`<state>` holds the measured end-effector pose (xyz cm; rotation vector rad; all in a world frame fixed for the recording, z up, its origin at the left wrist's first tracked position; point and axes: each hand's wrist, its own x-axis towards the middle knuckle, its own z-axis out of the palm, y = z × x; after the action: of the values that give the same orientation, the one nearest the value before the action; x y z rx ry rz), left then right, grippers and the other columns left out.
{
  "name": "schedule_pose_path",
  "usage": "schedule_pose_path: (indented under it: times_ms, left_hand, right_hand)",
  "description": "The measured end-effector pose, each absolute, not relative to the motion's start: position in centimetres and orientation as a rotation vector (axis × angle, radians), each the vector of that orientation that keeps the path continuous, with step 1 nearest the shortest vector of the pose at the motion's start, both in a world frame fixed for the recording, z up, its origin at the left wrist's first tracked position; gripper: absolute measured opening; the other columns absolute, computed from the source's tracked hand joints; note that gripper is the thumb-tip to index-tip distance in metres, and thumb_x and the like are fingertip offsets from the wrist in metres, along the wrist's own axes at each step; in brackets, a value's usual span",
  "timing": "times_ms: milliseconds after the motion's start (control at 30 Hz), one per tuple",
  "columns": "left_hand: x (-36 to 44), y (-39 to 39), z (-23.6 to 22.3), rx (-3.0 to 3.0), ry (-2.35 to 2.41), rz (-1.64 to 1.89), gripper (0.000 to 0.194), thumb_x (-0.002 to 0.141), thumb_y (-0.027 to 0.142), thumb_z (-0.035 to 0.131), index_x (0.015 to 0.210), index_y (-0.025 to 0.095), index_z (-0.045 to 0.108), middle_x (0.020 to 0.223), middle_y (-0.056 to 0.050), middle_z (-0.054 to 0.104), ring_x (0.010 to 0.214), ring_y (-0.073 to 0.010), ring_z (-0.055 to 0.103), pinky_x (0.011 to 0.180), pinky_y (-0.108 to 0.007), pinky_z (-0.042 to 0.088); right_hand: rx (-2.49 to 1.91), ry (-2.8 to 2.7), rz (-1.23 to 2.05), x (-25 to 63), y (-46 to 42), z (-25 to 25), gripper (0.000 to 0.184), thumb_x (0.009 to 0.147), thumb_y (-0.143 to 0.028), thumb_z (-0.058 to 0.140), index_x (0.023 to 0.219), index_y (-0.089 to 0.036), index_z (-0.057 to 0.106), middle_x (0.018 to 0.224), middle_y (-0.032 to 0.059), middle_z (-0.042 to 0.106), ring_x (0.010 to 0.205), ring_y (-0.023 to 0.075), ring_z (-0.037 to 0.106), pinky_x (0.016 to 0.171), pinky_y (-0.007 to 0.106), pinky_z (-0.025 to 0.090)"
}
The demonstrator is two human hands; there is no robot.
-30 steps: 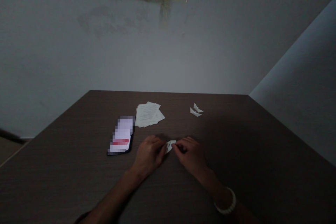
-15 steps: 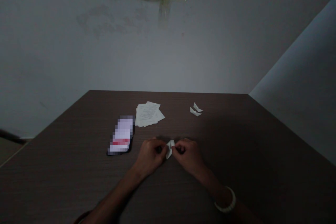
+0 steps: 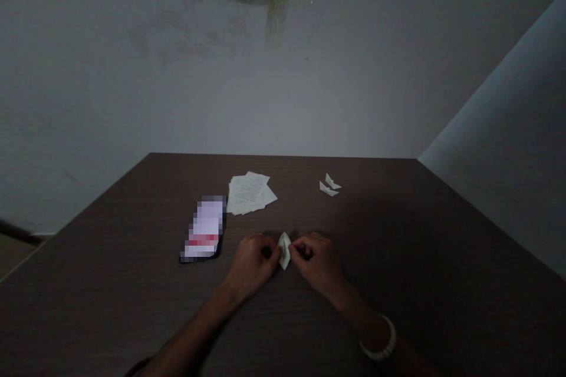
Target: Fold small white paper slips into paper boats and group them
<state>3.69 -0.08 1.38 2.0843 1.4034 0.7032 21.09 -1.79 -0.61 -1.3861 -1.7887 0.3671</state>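
Through the head camera I see both hands close together on the dark wood-grain surface (image 3: 375,230), toward the near side. The left hand (image 3: 254,260) and the right hand (image 3: 317,262) come in from either side of a small folded paper (image 3: 284,251), which sits upright and pointed between them. I can't tell whether its lower tip touches the surface.

The fingers of both hands are curled inward, not spread. The left fingers (image 3: 269,243) and right fingers (image 3: 300,245) pinch the paper from opposite sides, though the knuckles hide the exact grip from my angle. A white bead bracelet (image 3: 382,339) circles the right wrist.

As for progress, two small paper boats (image 3: 330,185) lie just beside each other toward the far edge, and they look fully folded to me. The piece in the hands looks narrower and less opened out than those two, so I judge it unfinished. A stack of printed sheets (image 3: 250,193) lies flat near the far edge, left of the boats, and none of its visible sheets looks folded. A phone (image 3: 203,228) with a blurred screen lies just left of the stack, untouched by either hand.
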Motion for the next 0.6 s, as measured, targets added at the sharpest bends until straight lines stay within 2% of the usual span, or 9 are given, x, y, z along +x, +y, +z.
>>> schedule_pose_path:
  times_ms: [33,100,233,333,467,600]
  left_hand:
    - [3.65,-0.05,1.41,2.041,1.413,0.709,0.031,0.084,0.03,0.051,0.058,0.016,0.059,0.059,-0.002,0.059,0.059,-0.0148,0.053,0.058,-0.025,0.034]
    - [3.53,0.06,1.49,1.936,1.442,0.735,0.032,0.084,0.034,0.05,0.059,0.015,0.059,0.058,-0.001,0.058,0.056,-0.0141,0.052,0.056,-0.025,0.033]
    - [3.23,0.34,1.48,1.817,1.476,0.794,0.036,0.083,0.039,0.049,0.059,0.015,0.061,0.057,-0.001,0.057,0.057,-0.015,0.052,0.054,-0.024,0.033]
    - [3.19,0.39,1.37,1.799,1.47,0.811,0.039,0.084,0.041,0.048,0.059,0.014,0.062,0.057,-0.002,0.058,0.058,-0.0157,0.052,0.054,-0.024,0.034]
    - [3.42,0.32,1.32,1.825,1.457,0.784,0.038,0.082,0.039,0.049,0.058,0.014,0.061,0.057,-0.001,0.057,0.057,-0.0149,0.051,0.055,-0.025,0.033]
    - [3.58,0.24,1.32,1.852,1.465,0.752,0.038,0.083,0.038,0.048,0.056,0.014,0.059,0.056,0.0,0.055,0.056,-0.0138,0.049,0.054,-0.024,0.031]
  right_hand:
    - [-1.364,-1.778,0.359,21.18,-1.86,-0.55,0.004,0.079,-0.02,0.064,0.076,-0.02,0.067,0.065,-0.001,0.063,0.058,0.0124,0.052,0.059,0.024,0.037]
    - [-1.288,-1.806,0.34,21.35,-2.05,-0.37,0.009,0.08,-0.021,0.064,0.089,-0.02,0.067,0.072,-0.0006,0.065,0.06,0.0125,0.052,0.06,0.025,0.039]
    - [-1.049,-2.068,0.252,21.49,-2.36,-0.19,0.009,0.083,-0.025,0.064,0.089,-0.019,0.066,0.076,0.0013,0.067,0.07,0.0156,0.057,0.067,0.027,0.042]
    - [-1.005,-2.17,0.173,21.38,-2.43,-0.46,0.011,0.084,-0.029,0.065,0.089,-0.019,0.067,0.075,0.0015,0.067,0.071,0.0169,0.057,0.067,0.029,0.042]
    - [-1.013,-2.214,0.098,21.41,-2.31,-0.95,0.007,0.089,-0.023,0.061,0.09,-0.02,0.067,0.079,0.001,0.069,0.073,0.0163,0.057,0.068,0.029,0.042]
    - [-1.046,-2.265,0.059,21.53,-2.23,-1.08,0.011,0.091,-0.017,0.057,0.09,-0.02,0.067,0.081,0.0015,0.07,0.075,0.0165,0.058,0.069,0.029,0.043]
